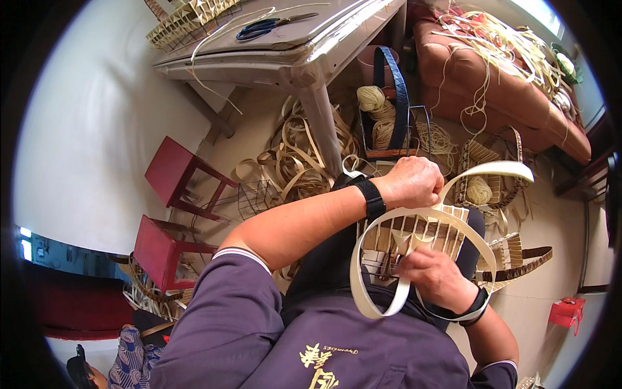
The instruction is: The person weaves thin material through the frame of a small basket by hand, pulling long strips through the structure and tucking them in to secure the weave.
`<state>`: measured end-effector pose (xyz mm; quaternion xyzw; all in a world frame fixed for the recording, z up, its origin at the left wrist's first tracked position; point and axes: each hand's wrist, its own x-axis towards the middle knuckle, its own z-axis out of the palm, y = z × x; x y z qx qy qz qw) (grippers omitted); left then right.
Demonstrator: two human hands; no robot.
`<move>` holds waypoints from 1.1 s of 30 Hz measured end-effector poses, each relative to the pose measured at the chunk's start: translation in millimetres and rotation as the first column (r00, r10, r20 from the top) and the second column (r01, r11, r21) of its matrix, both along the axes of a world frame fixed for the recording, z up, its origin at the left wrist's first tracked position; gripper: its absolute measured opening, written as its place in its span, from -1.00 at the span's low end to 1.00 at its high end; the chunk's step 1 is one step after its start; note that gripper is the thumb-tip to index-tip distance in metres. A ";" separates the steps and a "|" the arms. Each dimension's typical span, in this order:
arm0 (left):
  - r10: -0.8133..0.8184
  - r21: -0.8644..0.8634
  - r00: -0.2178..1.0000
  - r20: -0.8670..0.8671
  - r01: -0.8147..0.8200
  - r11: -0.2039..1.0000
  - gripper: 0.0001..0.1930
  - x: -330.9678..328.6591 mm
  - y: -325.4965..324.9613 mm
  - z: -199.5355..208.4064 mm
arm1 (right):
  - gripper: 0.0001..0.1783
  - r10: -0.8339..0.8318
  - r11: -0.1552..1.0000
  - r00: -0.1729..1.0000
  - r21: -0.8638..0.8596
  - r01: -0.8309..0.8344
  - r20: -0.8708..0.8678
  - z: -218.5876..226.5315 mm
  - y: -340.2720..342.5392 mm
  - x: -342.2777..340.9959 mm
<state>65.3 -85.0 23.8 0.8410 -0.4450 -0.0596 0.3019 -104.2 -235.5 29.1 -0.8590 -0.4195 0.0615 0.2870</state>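
Note:
On my lap rests a partly woven basket [447, 232], cream strips laced over a dark wire frame with a brown band across it. A long, flat cream strip [357, 275] loops round in front of it. My left hand [414, 181] is closed at the basket's far side, gripping this strip, whose curled length sticks out to the right. Lower down, my right hand [439, 275] pinches the strip against the basket's near side. Its fingertips are slightly blurred and partly hidden.
Scissors [259, 28] lie on the table [272, 55]. Loose tan strips [304, 152] cover the floor beneath. A basket of yarn balls with a dark blue handle [402, 84] stands ahead. Red stools [159, 249] are at left, a brown sofa [466, 84] at far right, finished baskets [512, 259] at right.

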 end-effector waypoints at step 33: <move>-0.204 -0.098 0.962 0.183 0.224 0.970 -0.83 -1.7 9.9 -15.3 | -0.88 -0.423 0.881 0.902 0.194 0.431 -0.083 -7.8 -4.7 7.2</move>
